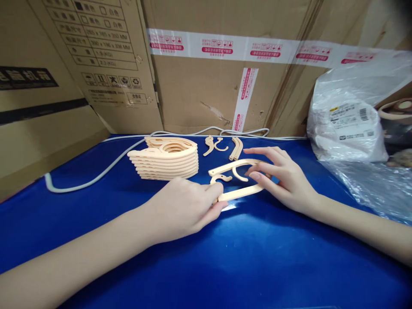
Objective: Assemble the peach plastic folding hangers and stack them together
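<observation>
My left hand [183, 210] is closed in a pinch on the near left end of a cream plastic folding hanger [240, 194]. My right hand [283, 180] curls over the hanger's right end, thumb on the near arm and index finger stretched out above the far arm; its grip is partly hidden. Between the two arms a curved hook [240, 175] shows, and a second curved piece [222, 177] sits by the left fingertips. Left of the hands stands a neat stack of folded cream hangers [165, 161].
Behind the hands lie loose hook pieces [220, 146] and curved arm pieces [236, 149] on the blue table [257, 257]. A white cable [93, 183] runs along the back and left. Cardboard boxes [199, 86] wall the rear; a clear plastic bag [347, 124] sits at right.
</observation>
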A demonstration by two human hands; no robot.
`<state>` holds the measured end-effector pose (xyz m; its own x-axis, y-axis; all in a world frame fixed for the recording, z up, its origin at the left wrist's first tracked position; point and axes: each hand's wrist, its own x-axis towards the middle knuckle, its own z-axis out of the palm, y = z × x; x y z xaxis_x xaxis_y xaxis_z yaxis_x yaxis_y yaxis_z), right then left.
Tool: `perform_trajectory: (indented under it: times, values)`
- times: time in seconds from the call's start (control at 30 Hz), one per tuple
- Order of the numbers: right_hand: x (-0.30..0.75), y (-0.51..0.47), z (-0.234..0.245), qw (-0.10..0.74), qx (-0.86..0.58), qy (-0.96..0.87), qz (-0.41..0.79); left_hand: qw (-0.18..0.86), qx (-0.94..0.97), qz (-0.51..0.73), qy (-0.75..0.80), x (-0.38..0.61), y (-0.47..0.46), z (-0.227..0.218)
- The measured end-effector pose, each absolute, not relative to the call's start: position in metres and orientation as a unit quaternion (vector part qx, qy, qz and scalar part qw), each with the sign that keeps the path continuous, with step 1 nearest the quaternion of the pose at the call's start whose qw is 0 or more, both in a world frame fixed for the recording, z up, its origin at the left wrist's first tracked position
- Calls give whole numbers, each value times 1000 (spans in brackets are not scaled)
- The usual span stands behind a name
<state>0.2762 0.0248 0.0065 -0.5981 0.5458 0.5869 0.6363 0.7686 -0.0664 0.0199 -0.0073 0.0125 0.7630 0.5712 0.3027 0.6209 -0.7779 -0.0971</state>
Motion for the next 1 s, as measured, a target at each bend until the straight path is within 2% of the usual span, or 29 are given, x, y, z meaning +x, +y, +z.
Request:
perform_trajectory:
  times: [0.1, 0.27, 0.7, 1.0]
  values:
    - [277, 30, 3, 272, -345, -898, -21, 66, -946, -116, -294, 21, -10, 13]
    - [277, 33, -2, 255, -339, -906, -6, 28, -965, -92, -246, 21, -12, 14]
    - [277, 34, -2, 264, -350, -899, 25, 99, -952, -74, -279, 22, -8, 6]
    - [276, 34, -3, 257, -361, -896, 21, 31, -968, -103, -227, 26, -12, 13]
